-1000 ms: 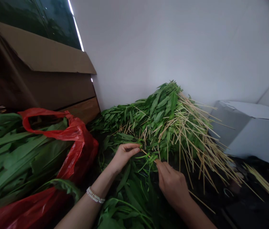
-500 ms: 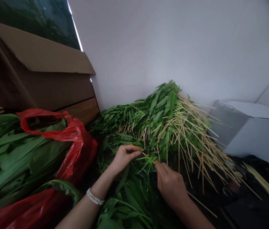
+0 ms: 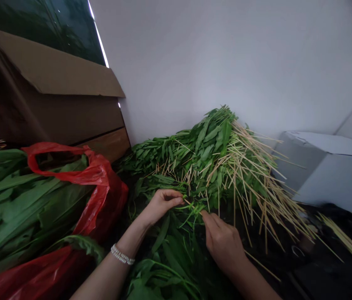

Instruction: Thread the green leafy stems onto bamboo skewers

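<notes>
My left hand (image 3: pixel 162 205) pinches a small bit of green stem near the tip of a thin wooden stick (image 3: pixel 188 202). The other end of this stick is in the closed fingers of my right hand (image 3: pixel 222 239). Green stems (image 3: pixel 195 209) are threaded on the stick between the two hands. Behind them lies a large heap of leafy greens (image 3: pixel 207 137) on many sticks (image 3: pixel 257 179), their bare ends pointing right. Loose long leaves (image 3: pixel 176 254) lie below my hands.
At the left, a red plastic bag (image 3: pixel 101 183) holds large green leaves (image 3: pixel 22 212). An open cardboard box (image 3: pixel 69 112) stands behind it. A white box (image 3: pixel 335 175) and bare sticks (image 3: pixel 344 237) are at the right. A pale wall (image 3: pixel 225 54) rises behind.
My left hand has shifted slightly to the left, and the bracelet wrist with it. My right hand has barely moved and still grips the stick.
</notes>
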`<move>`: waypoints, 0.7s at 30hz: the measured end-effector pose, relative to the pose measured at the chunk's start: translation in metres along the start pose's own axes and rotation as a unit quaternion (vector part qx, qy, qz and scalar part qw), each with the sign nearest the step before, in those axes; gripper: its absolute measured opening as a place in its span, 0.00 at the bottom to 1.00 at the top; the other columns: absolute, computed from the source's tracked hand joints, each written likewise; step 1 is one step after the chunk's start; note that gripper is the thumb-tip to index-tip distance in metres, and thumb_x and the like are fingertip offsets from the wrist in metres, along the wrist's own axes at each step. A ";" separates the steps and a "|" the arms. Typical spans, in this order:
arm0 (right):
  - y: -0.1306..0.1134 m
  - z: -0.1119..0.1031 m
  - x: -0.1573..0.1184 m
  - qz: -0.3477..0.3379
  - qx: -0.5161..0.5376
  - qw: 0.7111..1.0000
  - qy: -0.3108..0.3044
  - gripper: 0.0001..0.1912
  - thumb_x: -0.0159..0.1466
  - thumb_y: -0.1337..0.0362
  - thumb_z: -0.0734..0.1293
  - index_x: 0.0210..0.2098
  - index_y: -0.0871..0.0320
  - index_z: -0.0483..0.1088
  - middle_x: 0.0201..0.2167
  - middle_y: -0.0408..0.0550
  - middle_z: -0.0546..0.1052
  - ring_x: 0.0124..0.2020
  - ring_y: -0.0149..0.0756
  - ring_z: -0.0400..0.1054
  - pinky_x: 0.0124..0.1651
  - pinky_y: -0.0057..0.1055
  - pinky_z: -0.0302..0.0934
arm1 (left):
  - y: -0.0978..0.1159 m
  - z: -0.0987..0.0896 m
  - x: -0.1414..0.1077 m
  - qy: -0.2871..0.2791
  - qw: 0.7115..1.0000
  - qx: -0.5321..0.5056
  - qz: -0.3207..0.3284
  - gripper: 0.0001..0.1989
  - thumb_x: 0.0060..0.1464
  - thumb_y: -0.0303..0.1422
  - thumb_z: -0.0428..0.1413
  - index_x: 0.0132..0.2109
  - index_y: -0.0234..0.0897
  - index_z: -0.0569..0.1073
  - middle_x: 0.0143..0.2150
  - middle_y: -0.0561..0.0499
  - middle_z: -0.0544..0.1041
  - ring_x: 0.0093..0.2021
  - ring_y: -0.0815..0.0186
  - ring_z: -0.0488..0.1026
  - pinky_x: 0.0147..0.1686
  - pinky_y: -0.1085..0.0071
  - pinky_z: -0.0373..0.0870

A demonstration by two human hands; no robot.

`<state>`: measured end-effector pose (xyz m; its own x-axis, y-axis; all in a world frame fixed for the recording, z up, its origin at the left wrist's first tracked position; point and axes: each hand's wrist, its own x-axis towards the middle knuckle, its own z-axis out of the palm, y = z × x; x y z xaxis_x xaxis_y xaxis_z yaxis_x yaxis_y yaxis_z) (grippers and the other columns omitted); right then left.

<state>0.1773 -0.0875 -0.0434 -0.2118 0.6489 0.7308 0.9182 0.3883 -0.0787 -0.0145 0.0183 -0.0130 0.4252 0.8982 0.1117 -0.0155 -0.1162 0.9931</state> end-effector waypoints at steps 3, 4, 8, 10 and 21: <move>-0.001 0.001 0.000 -0.001 -0.001 1.000 -0.004 0.18 0.66 0.73 0.52 0.46 0.66 0.71 0.26 0.47 0.73 0.24 0.32 0.70 0.26 0.26 0.59 | -0.001 -0.001 0.000 -0.013 1.000 -0.011 -0.016 0.12 0.42 0.36 0.66 0.34 0.33 0.79 0.30 0.51 0.81 0.32 0.68 0.76 0.40 0.72 0.70; -0.001 0.001 -0.001 -0.001 0.000 1.000 -0.005 0.18 0.66 0.73 0.52 0.46 0.66 0.70 0.26 0.47 0.73 0.25 0.31 0.70 0.26 0.26 0.59 | -0.001 -0.001 0.000 -0.019 0.999 -0.014 -0.021 0.12 0.42 0.36 0.66 0.34 0.33 0.79 0.30 0.50 0.81 0.32 0.68 0.76 0.40 0.72 0.70; -0.001 0.001 -0.001 -0.001 -0.004 1.000 -0.007 0.18 0.65 0.74 0.52 0.46 0.65 0.71 0.26 0.47 0.74 0.25 0.31 0.70 0.26 0.25 0.59 | -0.002 0.000 0.000 -0.035 0.999 -0.015 -0.028 0.12 0.42 0.36 0.66 0.34 0.32 0.79 0.30 0.50 0.81 0.32 0.68 0.75 0.39 0.72 0.69; -0.001 0.001 -0.001 0.000 -0.008 1.000 -0.007 0.18 0.64 0.74 0.52 0.45 0.65 0.71 0.26 0.47 0.74 0.24 0.31 0.70 0.26 0.25 0.58 | -0.003 0.001 0.000 -0.036 0.999 -0.015 -0.031 0.13 0.42 0.36 0.66 0.34 0.32 0.79 0.30 0.50 0.80 0.31 0.68 0.75 0.39 0.72 0.69; -0.001 0.006 -0.003 0.008 -0.006 1.000 -0.029 0.19 0.64 0.74 0.52 0.47 0.64 0.70 0.27 0.47 0.74 0.25 0.31 0.70 0.27 0.26 0.58 | -0.007 0.013 -0.003 -0.069 0.997 0.035 -0.002 0.10 0.44 0.35 0.65 0.32 0.33 0.79 0.33 0.50 0.80 0.34 0.67 0.74 0.38 0.73 0.68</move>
<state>0.1746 -0.0854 -0.0497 -0.2154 0.6919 0.6891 0.9256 0.3695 -0.0816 -0.0042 0.0110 -0.0211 0.5465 0.8318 0.0969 0.0470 -0.1460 0.9882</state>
